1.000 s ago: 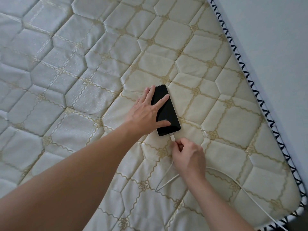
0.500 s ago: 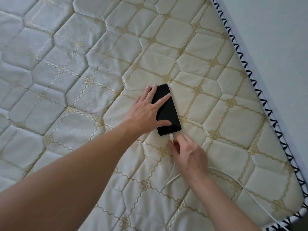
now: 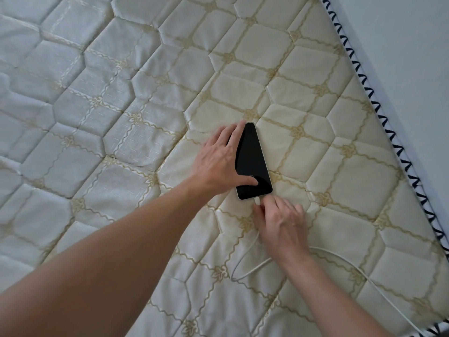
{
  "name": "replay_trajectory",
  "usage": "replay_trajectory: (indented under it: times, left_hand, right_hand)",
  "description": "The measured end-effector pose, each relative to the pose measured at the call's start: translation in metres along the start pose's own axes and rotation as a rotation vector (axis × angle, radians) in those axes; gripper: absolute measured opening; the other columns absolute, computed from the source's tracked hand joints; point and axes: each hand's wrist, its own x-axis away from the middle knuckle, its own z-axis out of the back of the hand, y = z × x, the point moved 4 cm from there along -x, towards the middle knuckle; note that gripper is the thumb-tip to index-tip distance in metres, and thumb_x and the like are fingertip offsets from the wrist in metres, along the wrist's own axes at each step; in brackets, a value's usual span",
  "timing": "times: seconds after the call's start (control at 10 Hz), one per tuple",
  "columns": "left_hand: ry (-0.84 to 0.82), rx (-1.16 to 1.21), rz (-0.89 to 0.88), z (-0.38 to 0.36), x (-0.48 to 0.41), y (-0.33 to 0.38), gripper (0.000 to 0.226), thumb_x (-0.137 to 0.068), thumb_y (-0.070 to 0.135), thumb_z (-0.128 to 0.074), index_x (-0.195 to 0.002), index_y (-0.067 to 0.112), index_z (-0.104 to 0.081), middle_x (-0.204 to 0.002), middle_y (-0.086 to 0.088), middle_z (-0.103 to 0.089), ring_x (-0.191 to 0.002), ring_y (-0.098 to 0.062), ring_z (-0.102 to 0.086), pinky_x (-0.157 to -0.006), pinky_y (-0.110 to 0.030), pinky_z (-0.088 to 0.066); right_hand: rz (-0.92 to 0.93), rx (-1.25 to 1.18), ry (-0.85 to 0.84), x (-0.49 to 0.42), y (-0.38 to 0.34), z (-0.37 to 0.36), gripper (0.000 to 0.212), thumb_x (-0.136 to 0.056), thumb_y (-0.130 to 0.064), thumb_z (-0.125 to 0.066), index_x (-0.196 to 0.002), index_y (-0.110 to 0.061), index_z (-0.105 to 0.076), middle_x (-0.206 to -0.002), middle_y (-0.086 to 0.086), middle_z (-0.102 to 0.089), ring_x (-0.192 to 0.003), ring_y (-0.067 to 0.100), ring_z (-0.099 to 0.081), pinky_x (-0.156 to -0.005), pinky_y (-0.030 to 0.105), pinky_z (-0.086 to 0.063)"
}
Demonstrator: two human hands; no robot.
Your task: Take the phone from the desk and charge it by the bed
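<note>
A black phone [image 3: 252,161] with a pale rim lies screen up on the quilted cream mattress [image 3: 121,117]. My left hand [image 3: 218,159] rests along the phone's left side, thumb pressed on the lower screen. Just below the phone, my right hand [image 3: 281,224] pinches the white plug [image 3: 257,200] of the charging cable [image 3: 340,257] at the phone's bottom edge. The plug sits against the port. The cable loops under my right wrist and runs off to the lower right corner of the mattress.
The mattress edge [image 3: 379,103], trimmed in black-and-white zigzag tape, runs diagonally down the right side. Beyond it is a pale wall [image 3: 413,45]. The quilted surface stretches wide to the left and top.
My right hand has pushed the plug up against the phone's bottom edge and its fingers have spread a little. My left hand has slid slightly, fingers now beside the phone's top.
</note>
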Motion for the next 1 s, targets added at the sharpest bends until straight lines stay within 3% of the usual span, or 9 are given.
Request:
replay_trajectory:
  times: [0.2, 0.6, 0.9, 1.0]
  left_hand:
    - [0.020, 0.012, -0.022, 0.001, -0.003, -0.003, 0.136, -0.055, 0.074, -0.078, -0.159, 0.028, -0.002, -0.158, 0.003, -0.029, -0.147, -0.022, -0.021, -0.119, -0.043, -0.032]
    - [0.014, -0.024, -0.045, 0.001, -0.001, -0.005, 0.130, -0.063, 0.078, -0.069, -0.159, 0.030, 0.004, -0.169, 0.005, -0.005, -0.155, -0.019, -0.002, -0.125, -0.042, -0.013]
    - [0.144, -0.020, 0.099, 0.005, 0.025, -0.033, 0.101, -0.079, 0.075, -0.051, -0.159, 0.025, -0.018, -0.165, 0.003, -0.025, -0.153, -0.020, -0.019, -0.123, -0.045, -0.019]
    - [0.206, -0.066, 0.114, 0.000, 0.032, -0.038, 0.090, -0.085, 0.070, -0.053, -0.156, 0.022, -0.026, -0.163, 0.002, -0.032, -0.151, -0.020, -0.024, -0.122, -0.045, -0.022]
  right_hand:
    - [0.008, -0.012, -0.027, -0.003, 0.002, 0.000, 0.021, -0.092, -0.024, -0.063, -0.077, -0.018, -0.049, -0.070, -0.001, -0.059, -0.064, 0.024, -0.057, -0.061, 0.034, -0.030]
    - [-0.014, -0.018, -0.076, -0.009, -0.001, -0.001, 0.023, -0.089, -0.032, -0.060, -0.072, -0.019, -0.050, -0.066, -0.001, -0.060, -0.063, 0.024, -0.056, -0.062, 0.035, -0.035]
    - [-0.023, -0.032, -0.045, -0.015, 0.014, 0.008, 0.027, -0.088, -0.039, -0.049, -0.068, -0.020, -0.049, -0.065, 0.001, -0.061, -0.063, 0.030, -0.056, -0.062, 0.038, -0.043]
    - [-0.008, -0.031, -0.008, -0.015, 0.016, 0.011, 0.023, -0.088, -0.032, -0.047, -0.069, -0.019, -0.050, -0.068, 0.002, -0.060, -0.069, 0.030, -0.055, -0.064, 0.039, -0.043]
